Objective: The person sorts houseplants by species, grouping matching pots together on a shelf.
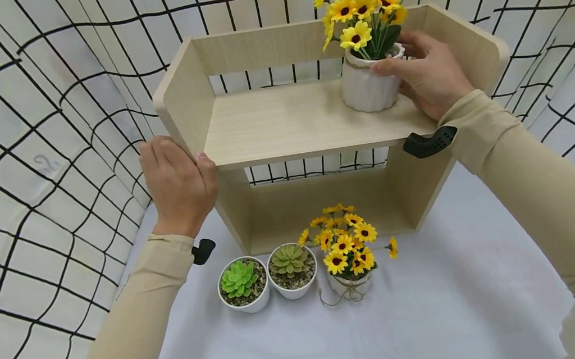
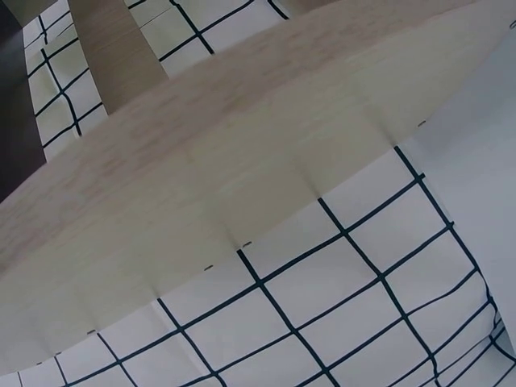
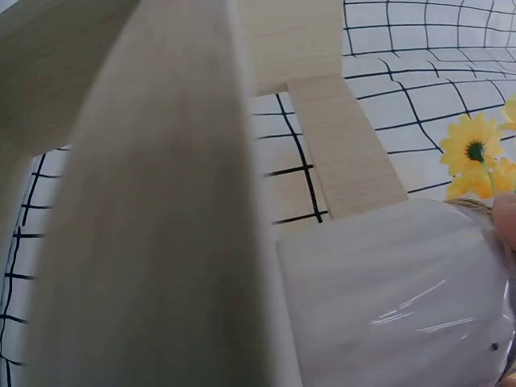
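In the head view my right hand [image 1: 433,72] grips a white ribbed pot [image 1: 368,86] of yellow artificial sunflowers [image 1: 362,10] by its right side, thumb near the rim. The pot stands on or just above the upper board of a light wooden shelf [image 1: 273,121], right of its middle; contact cannot be told. The right wrist view shows the pot's pale wall [image 3: 395,298] close up beside the board, with a fingertip at the edge. My left hand [image 1: 178,182] holds the shelf's left side panel, its thumb at the front edge. The left wrist view shows only the panel [image 2: 210,177] large, no fingers.
Below, on the white tablecloth [image 1: 380,330], stand a bright green succulent pot [image 1: 246,301], a duller green succulent pot [image 1: 296,291] and a second sunflower pot [image 1: 344,288] tied with twine. Black-lined white cloth [image 1: 48,164] hangs behind and left.
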Demonstrator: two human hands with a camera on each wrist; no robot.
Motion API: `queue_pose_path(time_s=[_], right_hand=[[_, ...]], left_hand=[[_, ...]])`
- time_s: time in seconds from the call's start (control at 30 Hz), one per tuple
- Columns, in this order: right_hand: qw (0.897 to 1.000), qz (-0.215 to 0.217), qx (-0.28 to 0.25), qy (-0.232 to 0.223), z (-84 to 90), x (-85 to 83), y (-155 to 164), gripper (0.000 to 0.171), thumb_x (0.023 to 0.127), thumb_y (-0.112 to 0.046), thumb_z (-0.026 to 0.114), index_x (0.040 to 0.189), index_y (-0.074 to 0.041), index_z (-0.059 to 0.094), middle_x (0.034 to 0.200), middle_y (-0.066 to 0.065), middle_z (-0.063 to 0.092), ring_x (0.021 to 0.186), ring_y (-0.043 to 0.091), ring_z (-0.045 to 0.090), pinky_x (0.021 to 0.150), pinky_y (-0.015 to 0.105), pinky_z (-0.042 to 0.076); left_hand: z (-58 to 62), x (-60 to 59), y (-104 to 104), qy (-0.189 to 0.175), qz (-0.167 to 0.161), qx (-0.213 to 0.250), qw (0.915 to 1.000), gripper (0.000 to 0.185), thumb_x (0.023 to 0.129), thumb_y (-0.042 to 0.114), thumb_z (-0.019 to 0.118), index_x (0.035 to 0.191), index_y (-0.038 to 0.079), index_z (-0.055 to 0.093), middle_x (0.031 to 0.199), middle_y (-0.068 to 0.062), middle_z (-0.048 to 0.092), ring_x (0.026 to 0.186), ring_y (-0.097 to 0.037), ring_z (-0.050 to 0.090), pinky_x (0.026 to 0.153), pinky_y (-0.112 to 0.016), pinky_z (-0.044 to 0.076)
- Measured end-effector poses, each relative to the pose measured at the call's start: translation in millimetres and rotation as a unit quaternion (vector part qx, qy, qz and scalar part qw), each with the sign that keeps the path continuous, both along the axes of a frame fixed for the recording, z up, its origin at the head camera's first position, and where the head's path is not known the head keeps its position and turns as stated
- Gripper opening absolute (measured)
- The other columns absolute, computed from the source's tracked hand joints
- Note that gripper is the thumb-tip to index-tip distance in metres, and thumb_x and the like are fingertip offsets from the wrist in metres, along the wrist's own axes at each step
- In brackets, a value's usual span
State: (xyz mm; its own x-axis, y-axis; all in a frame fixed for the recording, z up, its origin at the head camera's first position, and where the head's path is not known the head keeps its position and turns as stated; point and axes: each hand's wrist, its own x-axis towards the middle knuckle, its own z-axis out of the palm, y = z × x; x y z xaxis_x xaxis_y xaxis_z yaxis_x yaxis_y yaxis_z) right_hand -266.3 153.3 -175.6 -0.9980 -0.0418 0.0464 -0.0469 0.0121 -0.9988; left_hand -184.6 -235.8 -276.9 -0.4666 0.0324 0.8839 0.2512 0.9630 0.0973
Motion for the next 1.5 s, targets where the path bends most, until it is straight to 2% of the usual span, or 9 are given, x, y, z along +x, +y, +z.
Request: queue_pose_path(time_s=[0.17,0.4,0.63,0.77,0.83,0.97,1.13,1.27,1.5], right_hand=[[1.0,0.004,0.018,-0.017,3.5,2.0,-1,0.089,0.084,-0.017,0.085,0.158,-0.031,0.037,0.159,-0.004,0.036,0.149,0.02,0.035,0.131,0.041,0.023],[0.992,0.028,0.123,-0.014,1.0,16.5,3,0.086,0.096,-0.037,0.07,0.165,-0.039,0.017,0.174,-0.002,0.016,0.156,0.017,0.029,0.131,0.042,0.023],[0.995,0.065,0.074,-0.015,0.9,40.0,10,0.079,0.103,-0.041,0.058,0.166,-0.037,0.01,0.175,-0.014,-0.001,0.164,0.016,0.012,0.132,0.04,0.018],[0.996,0.084,0.035,-0.019,-1.8,55.8,16,0.077,0.103,-0.039,0.059,0.166,-0.037,0.013,0.176,-0.013,-0.001,0.165,0.02,0.013,0.132,0.042,0.017],[0.995,0.093,0.011,-0.018,-4.0,64.0,19,0.077,0.103,-0.035,0.06,0.166,-0.035,0.016,0.176,-0.01,0.001,0.164,0.023,0.016,0.132,0.043,0.018],[0.994,0.112,0.014,0.0,-10.4,81.0,26,0.072,0.104,-0.032,0.058,0.165,-0.03,0.021,0.176,-0.001,0.012,0.161,0.029,0.026,0.13,0.044,0.024],[0.992,0.122,0.001,0.035,-24.0,101.5,35,0.06,0.106,-0.024,0.053,0.162,-0.027,0.032,0.166,0.012,0.032,0.147,0.032,0.047,0.116,0.03,0.046],[0.988,0.135,-0.021,0.068,-40.8,115.2,42,0.056,0.106,-0.015,0.051,0.16,-0.019,0.038,0.155,0.011,0.047,0.131,0.027,0.059,0.101,0.023,0.054],[0.983,0.155,-0.029,0.091,-85.0,131.9,51,0.047,0.104,-0.009,0.05,0.152,-0.01,0.048,0.141,0.007,0.059,0.121,0.022,0.064,0.098,0.026,0.055]], left_hand=[[0.2,1.0,1,0.003,-0.002,0.002,1.0,0.04,0.097,0.027,0.032,0.108,-0.01,0.042,0.098,-0.031,0.046,0.093,-0.044,0.037,0.081,-0.052,0.03],[-0.5,0.1,1,0.005,-0.005,-0.003,1.0,0.038,0.097,0.026,0.033,0.107,-0.01,0.042,0.097,-0.031,0.046,0.092,-0.045,0.038,0.082,-0.053,0.03],[0.0,0.5,0,0.002,-0.004,0.0,1.0,0.04,0.097,0.026,0.033,0.109,-0.011,0.042,0.098,-0.032,0.046,0.093,-0.046,0.038,0.084,-0.054,0.031],[0.0,0.7,1,0.003,-0.006,0.004,1.0,0.041,0.096,0.026,0.033,0.11,-0.011,0.042,0.098,-0.032,0.046,0.092,-0.046,0.038,0.082,-0.054,0.031],[0.2,0.7,2,0.005,-0.007,0.007,0.9999,0.041,0.096,0.026,0.033,0.11,-0.011,0.043,0.098,-0.033,0.046,0.092,-0.046,0.038,0.082,-0.054,0.031],[0.7,0.9,2,0.004,-0.007,0.011,0.9999,0.042,0.096,0.027,0.033,0.11,-0.011,0.043,0.098,-0.033,0.046,0.092,-0.046,0.037,0.082,-0.054,0.03],[0.4,-1.2,3,0.013,-0.01,0.014,0.9998,0.042,0.096,0.027,0.033,0.109,-0.012,0.043,0.097,-0.033,0.045,0.092,-0.046,0.037,0.082,-0.055,0.03],[-1.1,-3.0,3,0.025,-0.016,0.028,0.9992,0.042,0.094,0.026,0.034,0.109,-0.012,0.044,0.096,-0.033,0.045,0.091,-0.047,0.036,0.083,-0.056,0.029],[-1.0,-2.9,5,0.016,-0.013,0.033,0.9992,0.043,0.095,0.027,0.034,0.109,-0.012,0.044,0.097,-0.033,0.045,0.092,-0.047,0.036,0.084,-0.055,0.028]])
